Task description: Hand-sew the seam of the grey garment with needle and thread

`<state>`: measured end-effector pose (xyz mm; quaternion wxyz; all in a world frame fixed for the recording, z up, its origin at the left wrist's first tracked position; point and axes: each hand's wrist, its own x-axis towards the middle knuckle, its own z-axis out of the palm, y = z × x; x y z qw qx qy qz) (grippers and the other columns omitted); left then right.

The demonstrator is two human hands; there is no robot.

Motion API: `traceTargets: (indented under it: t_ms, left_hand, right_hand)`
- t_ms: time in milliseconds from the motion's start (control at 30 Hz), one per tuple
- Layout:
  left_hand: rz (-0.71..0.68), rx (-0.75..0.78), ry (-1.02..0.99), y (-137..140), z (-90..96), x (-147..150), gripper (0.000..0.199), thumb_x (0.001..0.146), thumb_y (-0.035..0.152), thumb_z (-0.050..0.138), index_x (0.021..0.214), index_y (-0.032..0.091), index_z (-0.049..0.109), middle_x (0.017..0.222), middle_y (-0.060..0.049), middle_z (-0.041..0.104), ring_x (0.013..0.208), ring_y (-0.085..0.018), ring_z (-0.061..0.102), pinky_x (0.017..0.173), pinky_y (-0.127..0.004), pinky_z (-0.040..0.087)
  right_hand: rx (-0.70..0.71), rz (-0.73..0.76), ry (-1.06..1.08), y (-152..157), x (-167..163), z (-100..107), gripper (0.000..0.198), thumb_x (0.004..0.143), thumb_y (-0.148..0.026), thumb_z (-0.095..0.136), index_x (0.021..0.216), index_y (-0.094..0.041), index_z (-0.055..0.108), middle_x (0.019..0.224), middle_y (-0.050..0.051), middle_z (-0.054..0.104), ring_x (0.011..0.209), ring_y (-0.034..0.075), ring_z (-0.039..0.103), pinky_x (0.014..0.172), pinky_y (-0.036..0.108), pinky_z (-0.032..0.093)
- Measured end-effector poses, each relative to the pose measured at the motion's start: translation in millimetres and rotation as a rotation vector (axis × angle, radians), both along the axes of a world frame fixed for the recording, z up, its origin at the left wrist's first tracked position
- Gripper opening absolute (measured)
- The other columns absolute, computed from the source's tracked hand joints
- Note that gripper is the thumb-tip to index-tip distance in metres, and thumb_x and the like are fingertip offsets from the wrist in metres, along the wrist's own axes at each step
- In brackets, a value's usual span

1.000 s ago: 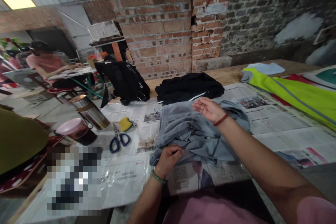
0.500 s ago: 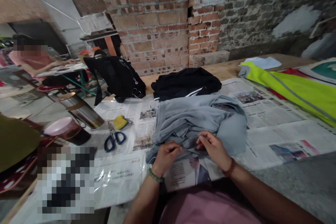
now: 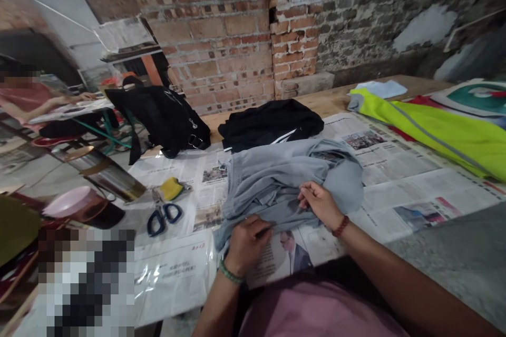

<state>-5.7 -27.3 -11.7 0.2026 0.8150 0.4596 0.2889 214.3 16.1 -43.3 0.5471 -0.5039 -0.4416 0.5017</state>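
A crumpled grey garment (image 3: 276,168) lies on the newspaper in front of me. My left hand (image 3: 247,245), with a green bead bracelet at the wrist, is closed at the garment's near edge, fingers curled and holding the cloth there. My right hand (image 3: 318,202) is above the middle of the garment, thumb and fingers pinched together; whatever is between them is too small to make out. To the left lie blue-handled scissors (image 3: 164,217), with a yellow piece (image 3: 171,188) beside their blades.
Newspaper (image 3: 419,179) under clear plastic covers the table. A steel flask (image 3: 108,171), a pink-lidded cup (image 3: 85,208) and a black bag (image 3: 162,121) stand left. Black clothing (image 3: 272,124) lies behind; a yellow-green garment (image 3: 430,131) and an iron (image 3: 474,97) are right. Another person (image 3: 23,100) sits far left.
My right hand has moved up and away from my left hand, which has turned and drawn slightly nearer to me. The whole view has shifted a little to the right.
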Motion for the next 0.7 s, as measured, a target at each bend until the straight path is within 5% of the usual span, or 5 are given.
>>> traceTargets:
  t_ms: [167,367,467,600,700]
  left_hand:
    - [0.015,-0.088,-0.133,4.1,-0.1,-4.5,0.013,0.075,0.018,0.055,0.070,0.018,0.067,0.066,-0.002,0.062,0.063,-0.013,0.057,0.061,-0.023,0.045]
    - [0.064,-0.131,-0.198,4.3,1.1,-2.8,0.014,0.073,0.017,0.055,0.069,0.018,0.068,0.066,-0.002,0.062,0.064,-0.014,0.057,0.062,-0.024,0.045]
    - [0.081,-0.141,-0.191,4.1,3.8,-1.1,0.013,0.072,0.017,0.055,0.068,0.017,0.068,0.066,-0.002,0.062,0.063,-0.014,0.057,0.062,-0.024,0.044]
    - [0.083,-0.144,-0.184,4.1,7.6,0.6,0.013,0.071,0.015,0.056,0.067,0.017,0.068,0.064,-0.002,0.062,0.063,-0.014,0.057,0.061,-0.024,0.044]
    - [0.090,-0.143,-0.200,3.7,7.7,0.9,0.014,0.072,0.016,0.056,0.066,0.018,0.068,0.063,-0.001,0.061,0.062,-0.013,0.057,0.060,-0.023,0.044]
  right_hand:
    - [-0.028,-0.026,0.104,-1.1,-3.2,8.4,0.030,0.069,-0.044,0.060,0.080,-0.017,0.053,0.059,-0.003,0.057,0.044,0.009,0.052,0.045,0.021,0.041]
    - [0.087,0.085,0.395,-38.5,9.4,72.7,0.024,0.070,-0.041,0.062,0.085,-0.026,0.050,0.062,-0.004,0.057,0.047,0.010,0.053,0.052,0.027,0.044]
    - [0.026,0.360,0.352,-63.3,29.2,84.8,0.035,0.063,-0.056,0.061,0.067,-0.023,0.050,0.044,-0.006,0.047,0.031,0.008,0.043,0.042,0.025,0.039]
    - [-0.221,0.934,0.212,-83.3,43.1,67.0,0.051,0.042,-0.066,0.066,0.046,-0.019,0.046,0.034,0.000,0.047,0.031,0.011,0.048,0.038,0.023,0.038]
    - [-0.368,1.144,0.193,-89.7,24.0,54.6,0.045,0.053,-0.059,0.066,0.061,-0.016,0.056,0.047,0.005,0.058,0.038,0.014,0.054,0.039,0.022,0.040]
